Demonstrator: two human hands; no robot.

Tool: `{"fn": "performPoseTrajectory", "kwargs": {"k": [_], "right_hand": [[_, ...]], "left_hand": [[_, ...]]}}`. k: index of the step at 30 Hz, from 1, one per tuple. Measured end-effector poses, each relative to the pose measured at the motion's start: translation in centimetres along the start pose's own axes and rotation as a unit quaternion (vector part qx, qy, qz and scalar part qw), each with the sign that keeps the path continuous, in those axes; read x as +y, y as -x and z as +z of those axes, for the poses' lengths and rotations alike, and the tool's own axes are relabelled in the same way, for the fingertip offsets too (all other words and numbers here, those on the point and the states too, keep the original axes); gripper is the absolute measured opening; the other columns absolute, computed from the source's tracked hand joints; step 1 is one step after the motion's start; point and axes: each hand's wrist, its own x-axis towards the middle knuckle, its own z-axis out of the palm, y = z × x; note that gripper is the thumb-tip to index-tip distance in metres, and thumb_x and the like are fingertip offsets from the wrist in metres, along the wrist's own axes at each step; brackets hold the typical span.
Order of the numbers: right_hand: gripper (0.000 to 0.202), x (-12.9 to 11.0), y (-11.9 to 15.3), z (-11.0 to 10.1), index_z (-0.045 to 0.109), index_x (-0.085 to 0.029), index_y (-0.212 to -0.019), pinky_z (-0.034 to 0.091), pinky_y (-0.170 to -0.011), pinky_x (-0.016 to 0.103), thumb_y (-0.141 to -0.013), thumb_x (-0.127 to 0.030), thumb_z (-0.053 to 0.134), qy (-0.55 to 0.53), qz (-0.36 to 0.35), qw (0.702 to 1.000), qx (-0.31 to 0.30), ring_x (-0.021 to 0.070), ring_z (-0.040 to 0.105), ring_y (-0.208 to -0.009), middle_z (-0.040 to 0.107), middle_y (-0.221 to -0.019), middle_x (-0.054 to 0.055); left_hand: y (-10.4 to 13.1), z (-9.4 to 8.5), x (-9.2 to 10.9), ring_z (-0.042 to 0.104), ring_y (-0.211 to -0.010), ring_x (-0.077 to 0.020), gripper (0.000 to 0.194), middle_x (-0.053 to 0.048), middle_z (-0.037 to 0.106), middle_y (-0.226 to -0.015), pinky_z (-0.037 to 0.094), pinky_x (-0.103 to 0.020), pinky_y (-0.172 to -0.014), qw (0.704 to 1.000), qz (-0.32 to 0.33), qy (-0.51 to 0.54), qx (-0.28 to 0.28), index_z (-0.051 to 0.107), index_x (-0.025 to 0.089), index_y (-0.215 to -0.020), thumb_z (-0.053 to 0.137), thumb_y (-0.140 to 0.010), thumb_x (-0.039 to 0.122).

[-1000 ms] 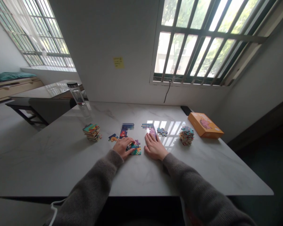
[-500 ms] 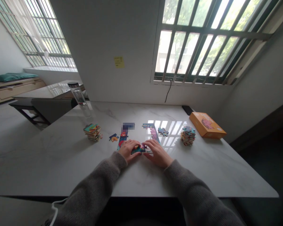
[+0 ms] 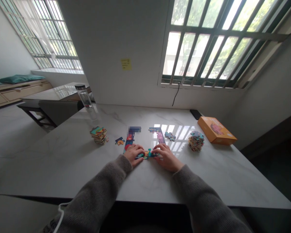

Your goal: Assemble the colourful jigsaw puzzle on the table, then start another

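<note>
Both hands rest on a glossy white marble-patterned table with faint grey veining. The left hand and the right hand press down on the two ends of a short joined row of colourful cardboard jigsaw pieces, teal and orange in print, which lies flat at the near middle of the table. The fingers of each hand are spread and flattened on the pieces rather than curled around them. Both arms wear sleeves of soft ribbed grey-brown knit.

From the row's ends two strips of joined pieces run away toward the far side: a red-and-blue strip on the left, partly blurred at its far end, and a purple strip on the right. A single loose blue-and-orange piece lies left of them. A squat stack of knobbly pieces stands at the left, another stack at the right. Further right sits a flat orange cardboard box with a pink picture on its lid; any writing is too small to read. A clear cylindrical bottle with a dark cap stands at the far left. A yellow sticky note on the wall bears illegible writing.
</note>
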Motion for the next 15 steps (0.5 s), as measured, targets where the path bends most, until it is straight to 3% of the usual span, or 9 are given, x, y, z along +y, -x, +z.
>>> {"fn": "performPoseTrajectory", "kwargs": {"k": [15], "right_hand": [[0.026, -1.1, -0.3, 0.7, 0.068, -0.028, -0.115, 0.039, -0.103, 0.042, -0.090, -0.020, 0.063, 0.023, -0.017, 0.999, -0.021, 0.0238, 0.051, -0.112, 0.062, -0.115, 0.007]], "left_hand": [[0.8, -0.9, -1.1, 0.052, -0.104, -0.0253, 0.015, -0.005, 0.061, -0.112, 0.042, -0.041, -0.095, 0.999, 0.009, 0.004, -0.031, 0.068, 0.024, -0.100, 0.062, -0.090, 0.033]]}}
